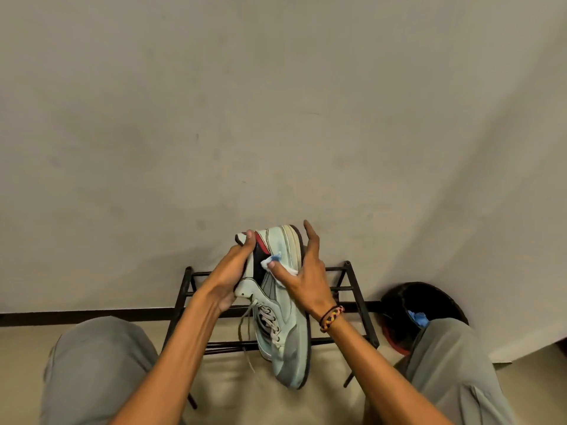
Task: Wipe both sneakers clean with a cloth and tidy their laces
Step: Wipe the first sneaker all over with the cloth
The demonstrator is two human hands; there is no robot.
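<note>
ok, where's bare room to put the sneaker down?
Bare floor between the knees, in front of the black metal rack. The rack's rails behind the sneaker look bare where they show, but they are gappy. Crowded: right of the rack, where a dark round bin sits against the right knee. Left hand grips the heel; right hand presses the cloth on its side.

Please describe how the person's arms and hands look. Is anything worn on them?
Both forearms are bare, with no sleeves and no gloves. The right hand has a braided bracelet in black, yellow and red at the wrist. The left hand wears nothing.
</note>
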